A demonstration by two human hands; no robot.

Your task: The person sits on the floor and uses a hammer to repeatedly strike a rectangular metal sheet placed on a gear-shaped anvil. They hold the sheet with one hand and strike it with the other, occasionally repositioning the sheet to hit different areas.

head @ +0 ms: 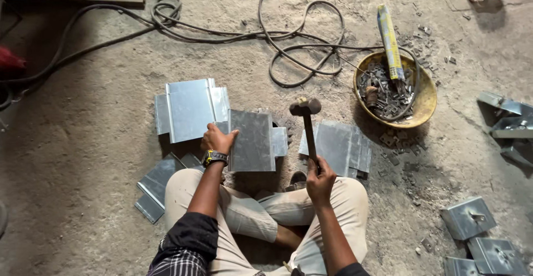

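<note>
The right hand (pixel 320 177) is closed around the wooden handle of a single steel-headed hammer (pixel 306 122), which stands raised with its head above the dusty concrete floor (pixel 78 143), between two lots of sheet metal. The left hand (pixel 217 139) lies with its fingers curled over the left edge of one folded, grey galvanised sheet-metal plate (pixel 252 140), pressing it flat on the floor just ahead of the person's crossed legs; a dark wristwatch (pixel 214 157) sits on that wrist.

Touching the plate at its upper left lies one larger folded sheet (pixel 190 107). To the right of the hammer is a stack of several similar plates (pixel 338 145); the exact count cannot be told. Below the left forearm, partly under the knee, is another small stack of flat sheets (pixel 155 184).

Farther right stands one round yellow bowl (pixel 425 95) filled with small metal fittings, with a yellow-and-blue packet (pixel 390 42) leaning on its rim and loose fittings scattered around it. At the lower right lie three finished square metal pieces (pixel 468 217), and more folded parts rest at the right edge. Black cables (pixel 300 43) loop across the floor beyond.
</note>
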